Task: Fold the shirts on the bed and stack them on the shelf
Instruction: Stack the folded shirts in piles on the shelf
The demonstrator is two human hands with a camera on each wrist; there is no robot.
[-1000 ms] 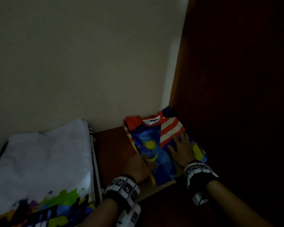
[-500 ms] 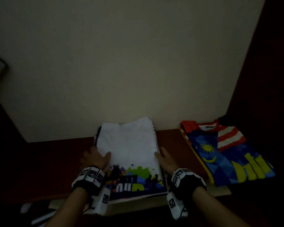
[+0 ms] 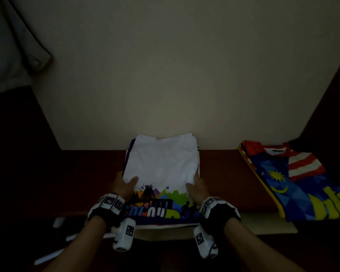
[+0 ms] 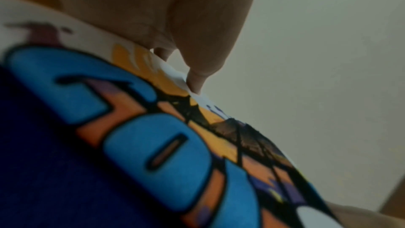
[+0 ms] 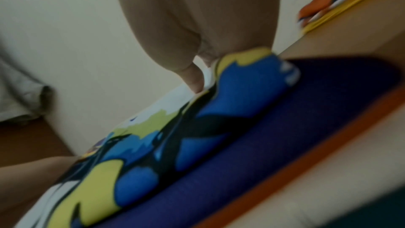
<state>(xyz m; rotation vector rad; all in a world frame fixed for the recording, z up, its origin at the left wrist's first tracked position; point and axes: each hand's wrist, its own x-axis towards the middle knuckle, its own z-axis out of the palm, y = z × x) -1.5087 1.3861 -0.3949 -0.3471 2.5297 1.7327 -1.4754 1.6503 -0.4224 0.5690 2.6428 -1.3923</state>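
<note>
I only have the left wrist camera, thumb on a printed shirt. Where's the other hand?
Observer: The right hand grips the same shirt stack on its opposite side, thumb on top.
Operator: Anything else on the shelf?
Observer: A folded flag shirt lies to the right, apart from the stack.
Operator: And to the left?
Observer: A pale cloth hangs at the upper left, against the wall.

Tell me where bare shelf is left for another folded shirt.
Bare shelf shows between the white shirt stack and the flag-print shirt stack, and left of the white stack toward the dark wall. The middle is crowded: left hand and right hand flank the white stack.
</note>
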